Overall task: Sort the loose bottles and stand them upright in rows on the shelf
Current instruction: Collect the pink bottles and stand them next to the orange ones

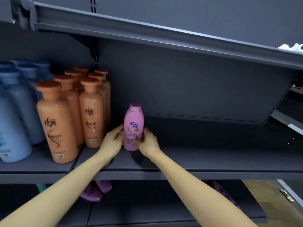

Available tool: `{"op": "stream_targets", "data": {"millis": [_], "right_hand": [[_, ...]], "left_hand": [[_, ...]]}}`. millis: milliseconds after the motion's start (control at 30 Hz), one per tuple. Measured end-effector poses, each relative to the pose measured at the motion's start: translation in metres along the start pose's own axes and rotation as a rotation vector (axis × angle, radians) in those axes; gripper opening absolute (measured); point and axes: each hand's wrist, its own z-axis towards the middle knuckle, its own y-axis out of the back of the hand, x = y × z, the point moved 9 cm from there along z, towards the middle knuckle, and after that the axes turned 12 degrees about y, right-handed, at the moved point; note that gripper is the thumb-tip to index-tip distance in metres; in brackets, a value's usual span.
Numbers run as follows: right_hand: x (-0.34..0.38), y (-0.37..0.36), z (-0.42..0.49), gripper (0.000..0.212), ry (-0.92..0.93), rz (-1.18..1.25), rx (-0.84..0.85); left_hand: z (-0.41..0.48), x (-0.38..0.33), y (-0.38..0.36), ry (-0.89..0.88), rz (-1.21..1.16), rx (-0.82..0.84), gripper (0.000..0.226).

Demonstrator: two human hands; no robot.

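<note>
Pink bottle [133, 126], "Rejoice" label facing you, stands upright w/ cap up on the grey metal shelf [205, 163]. It is approx. mid-width and nearer the front edge than the back panel. Base looks down on the board, but full contact can't be confirmed because your hands cover part of it.

Your left hand [113, 139] grips the bottle's left side low down, fingers curled against it. Your right hand [148, 141] grips the right side at about the same height. Its thumb lies across the lower front of the label and the other fingers wrap behind. Both forearms reach in from the near edge.

Left of the pink bottle are orange bottles [91, 112], upright, in two rows running near to far, w/ flat round caps. The nearest one is close to your left hand but apart from the pink bottle. Further left are blue bottles [16, 122] of the same shape, also upright in rows.

Above is the upper shelf [164, 31], slanted in view. Sth white [289, 46] lies at its right end, too small to ID.

Below, the lower shelf [147, 207] holds purple bottles [95, 191] lying on their sides, left of centre. A lone purple bottle [224, 193] lies further right, partly behind your right forearm.
</note>
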Motion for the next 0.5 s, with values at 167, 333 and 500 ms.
{"op": "stream_targets", "data": {"millis": [167, 333, 500], "right_hand": [[0.001, 0.001, -0.002, 0.041, -0.003, 0.001, 0.007], [0.002, 0.000, -0.004, 0.041, -0.010, 0.007, 0.027], [-0.001, 0.001, -0.010, 0.040, -0.017, -0.024, 0.029]], "left_hand": [[-0.001, -0.001, -0.001, 0.005, 0.013, 0.009, 0.042], [-0.004, -0.001, -0.001, 0.007, 0.077, 0.010, 0.042], [-0.019, -0.011, 0.001, -0.022, 0.235, -0.073, 0.043]]}}
